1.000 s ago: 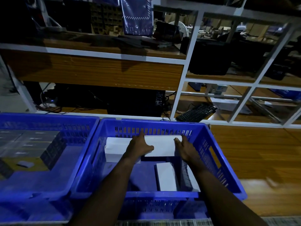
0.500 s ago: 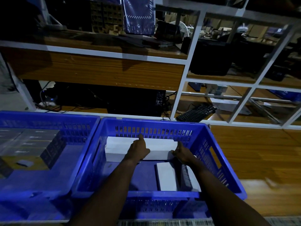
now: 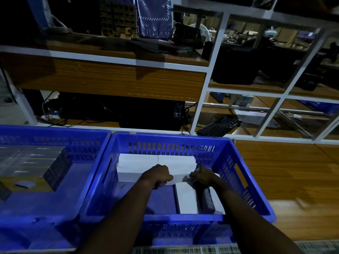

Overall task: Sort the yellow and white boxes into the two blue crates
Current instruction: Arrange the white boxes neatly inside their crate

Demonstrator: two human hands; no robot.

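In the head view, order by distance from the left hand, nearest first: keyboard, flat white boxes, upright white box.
1. Flat white boxes: touching the left hand.
2. Upright white box: just to its right.
3. Keyboard: beyond the crate, far right.

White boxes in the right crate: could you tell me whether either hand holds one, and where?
The left hand curls over the near edge of the rear white box; the right hand touches its right end, grip unclear.

Dim stockroom or packing workshop, white-framed shelving [image 3: 211, 70] with wooden boards, cardboard cartons [image 3: 117, 15] on upper shelf, black keyboard [image 3: 219, 126] and cables [image 3: 53, 116] on lower level, blue plastic crates [image 3: 165, 137] on wooden worktop [image 3: 284, 171].
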